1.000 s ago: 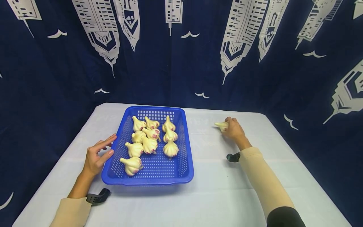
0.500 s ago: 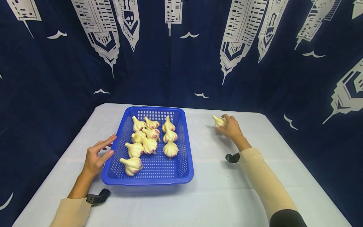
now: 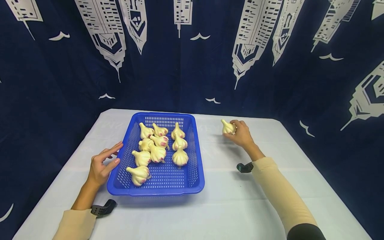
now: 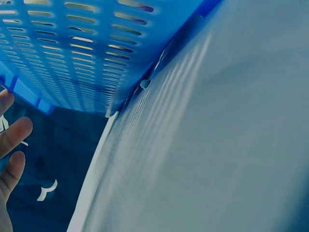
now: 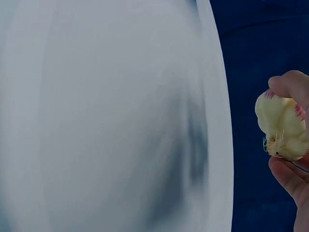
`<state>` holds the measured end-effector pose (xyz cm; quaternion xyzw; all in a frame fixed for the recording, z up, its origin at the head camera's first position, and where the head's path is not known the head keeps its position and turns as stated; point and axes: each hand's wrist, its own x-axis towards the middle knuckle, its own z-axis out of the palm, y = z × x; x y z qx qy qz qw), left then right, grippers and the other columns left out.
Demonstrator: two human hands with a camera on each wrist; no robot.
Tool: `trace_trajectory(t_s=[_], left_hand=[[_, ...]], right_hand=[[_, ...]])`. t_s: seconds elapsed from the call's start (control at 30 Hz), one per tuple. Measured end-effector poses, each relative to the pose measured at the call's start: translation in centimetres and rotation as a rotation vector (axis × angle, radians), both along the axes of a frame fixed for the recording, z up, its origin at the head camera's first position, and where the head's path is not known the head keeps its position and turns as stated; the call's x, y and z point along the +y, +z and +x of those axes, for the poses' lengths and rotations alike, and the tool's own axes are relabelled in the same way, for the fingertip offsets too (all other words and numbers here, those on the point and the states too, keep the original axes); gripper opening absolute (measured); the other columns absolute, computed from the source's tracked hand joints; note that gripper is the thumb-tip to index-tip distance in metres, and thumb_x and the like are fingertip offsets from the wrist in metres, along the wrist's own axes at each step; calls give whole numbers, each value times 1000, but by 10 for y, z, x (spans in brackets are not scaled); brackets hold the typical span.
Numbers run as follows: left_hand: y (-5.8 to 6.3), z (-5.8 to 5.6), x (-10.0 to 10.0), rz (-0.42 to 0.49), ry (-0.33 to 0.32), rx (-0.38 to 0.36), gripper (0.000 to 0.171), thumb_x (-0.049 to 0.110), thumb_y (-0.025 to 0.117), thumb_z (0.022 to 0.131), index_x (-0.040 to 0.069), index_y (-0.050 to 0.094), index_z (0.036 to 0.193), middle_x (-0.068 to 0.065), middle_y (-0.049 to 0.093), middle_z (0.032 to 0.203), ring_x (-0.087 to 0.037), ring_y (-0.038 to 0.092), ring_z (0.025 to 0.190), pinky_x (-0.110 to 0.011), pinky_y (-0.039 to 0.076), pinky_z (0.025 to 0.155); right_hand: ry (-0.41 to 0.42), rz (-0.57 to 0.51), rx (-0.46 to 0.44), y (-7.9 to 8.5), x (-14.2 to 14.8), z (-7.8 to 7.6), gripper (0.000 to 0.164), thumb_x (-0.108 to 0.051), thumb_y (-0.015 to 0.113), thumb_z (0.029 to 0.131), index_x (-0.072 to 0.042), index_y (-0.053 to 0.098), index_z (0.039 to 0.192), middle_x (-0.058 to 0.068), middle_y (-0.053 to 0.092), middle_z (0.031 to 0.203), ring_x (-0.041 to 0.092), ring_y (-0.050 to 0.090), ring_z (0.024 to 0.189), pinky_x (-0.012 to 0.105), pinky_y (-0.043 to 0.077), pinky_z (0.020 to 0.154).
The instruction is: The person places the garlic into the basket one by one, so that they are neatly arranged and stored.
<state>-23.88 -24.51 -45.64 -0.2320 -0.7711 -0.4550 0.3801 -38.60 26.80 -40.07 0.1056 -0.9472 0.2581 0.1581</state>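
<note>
Between the thumb and fingers of my right hand point(image 3: 242, 135) is a garlic bulb point(image 3: 228, 128), its stem pointing up and to the left. The right wrist view shows the root end of this garlic bulb point(image 5: 282, 125), with a finger on one side and the thumb on the other. Several more garlic bulbs point(image 3: 157, 153) lie in a blue plastic basket point(image 3: 156, 191). My left hand point(image 3: 102, 166) rests against the basket's left rim, fingers fairly straight and thumb apart. In the left wrist view, fingertips point(image 4: 17, 135) show beside the slotted basket wall point(image 4: 72, 58).
The basket stands on a white-covered table point(image 3: 222, 206), left of the middle. A dark blue curtain point(image 3: 180, 73) with white building prints hangs behind the table. Black straps point(image 3: 103, 208) sit at the wrists.
My right hand has lifted the garlic bulb off the table and moved it slightly up and to the left. The left hand and basket have stayed put.
</note>
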Motion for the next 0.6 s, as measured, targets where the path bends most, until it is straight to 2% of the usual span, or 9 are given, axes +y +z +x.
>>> trace_trajectory(t_s=[0.37, 0.6], left_hand=[[1, 1, -2, 7, -14, -6, 49, -2, 59, 70, -10, 67, 118, -16, 64, 125, 1, 58, 86, -20, 40, 71], [2, 2, -2, 7, -17, -8, 49, -1, 59, 71, -8, 67, 119, -14, 64, 125, 2, 59, 87, -20, 40, 71]], right_hand=[[47, -60, 21, 17, -21, 6, 63, -30, 82, 77, 3, 51, 121, 19, 56, 112, 31, 53, 94, 44, 49, 79], [76, -68, 36, 25, -30, 11, 65, -33, 81, 78, 1, 52, 124, 18, 58, 111, 31, 55, 93, 43, 50, 76]])
